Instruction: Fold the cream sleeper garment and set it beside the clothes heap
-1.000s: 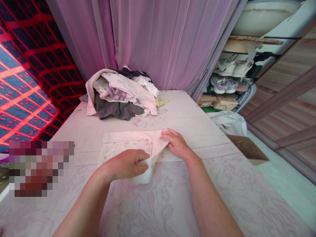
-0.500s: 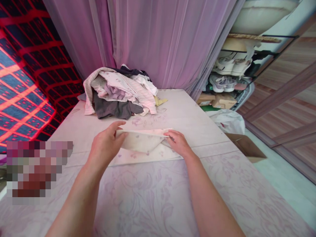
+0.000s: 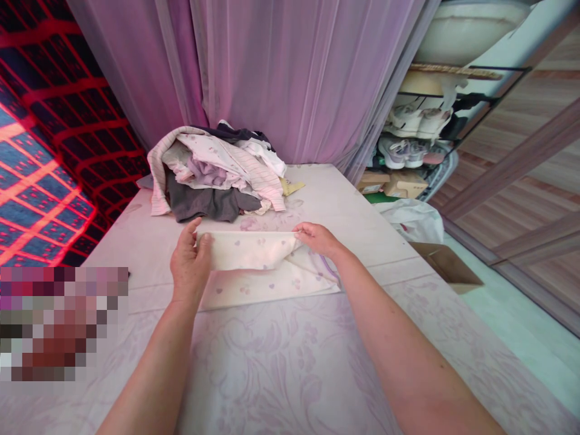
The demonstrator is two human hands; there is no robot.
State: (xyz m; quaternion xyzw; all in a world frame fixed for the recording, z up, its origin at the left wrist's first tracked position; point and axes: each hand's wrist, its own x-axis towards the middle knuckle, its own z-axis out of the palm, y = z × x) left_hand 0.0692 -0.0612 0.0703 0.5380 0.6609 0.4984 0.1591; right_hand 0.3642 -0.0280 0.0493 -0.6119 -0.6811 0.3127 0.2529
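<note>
– So, what is shown in the head view?
– A white cloth, printed with small hearts, is held by the left hand and the right hand above a flowered sheet.
– How is it gripped on the left?
– That end is caught between the thumb, which is seen in front, and the fingers, which are partly hidden behind. The gap is narrow; how firmly it is pressed cannot be told.
– And on the right?
– The upper corner is pinched between thumb and fingertips.
– Where is the cloth placed?
– Between the hands, on the near side of a pile. An upper layer is stretched from 1 grip to the other, its top edge drawn nearly straight, while a lower layer is spread beneath it on the sheet. Purple trim is seen near the right wrist.
– What is piled up there?
– Clothes: a striped piece is draped over the right side, a grey piece is tucked low in front, and a yellow piece is left poking out. The pile is backed by a curtain.
– And beyond the sheet?
– White shoes and grey shoes are stored below a basin; an open box is seen lower down.
</note>
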